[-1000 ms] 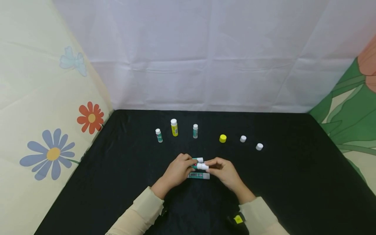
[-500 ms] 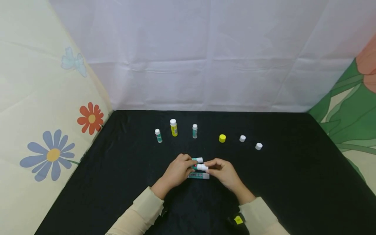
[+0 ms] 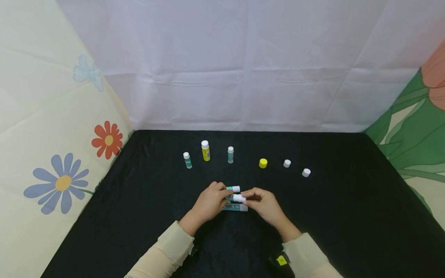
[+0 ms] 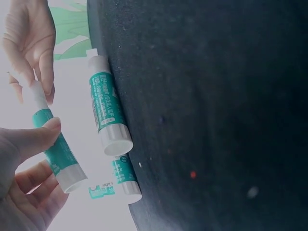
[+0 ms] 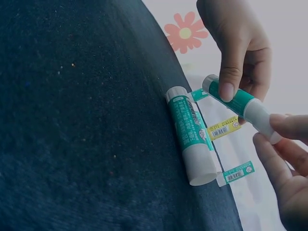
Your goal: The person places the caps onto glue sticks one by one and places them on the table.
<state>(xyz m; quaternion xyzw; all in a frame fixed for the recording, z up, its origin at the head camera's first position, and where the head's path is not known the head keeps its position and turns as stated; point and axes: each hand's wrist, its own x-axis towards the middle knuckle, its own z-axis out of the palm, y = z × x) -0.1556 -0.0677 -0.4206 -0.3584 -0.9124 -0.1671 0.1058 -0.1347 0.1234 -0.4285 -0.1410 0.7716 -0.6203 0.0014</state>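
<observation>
The left hand (image 3: 209, 201) pinches the green body of a glue stick (image 5: 239, 102) between thumb and fingers. At that stick's white end, the right hand (image 3: 264, 204) has its thumb and fingertips closed round the white cap (image 4: 37, 95). The held stick is raised off the black table in both wrist views. Below it in the head view lies another green-and-white glue stick (image 3: 236, 207), and just beyond it a further one (image 3: 236, 189), partly covered by the left fingers.
Farther back stand a green stick (image 3: 188, 161), a yellow stick (image 3: 206, 151) and another green one (image 3: 231, 155), all with white caps. To their right are a yellow cap (image 3: 263, 163) and two white caps (image 3: 286, 163) (image 3: 306, 172) on the black table (image 3: 347, 216).
The white cap end in the right fingers looks very slightly nearer the left hand. Both hands otherwise keep the same grip and place.
</observation>
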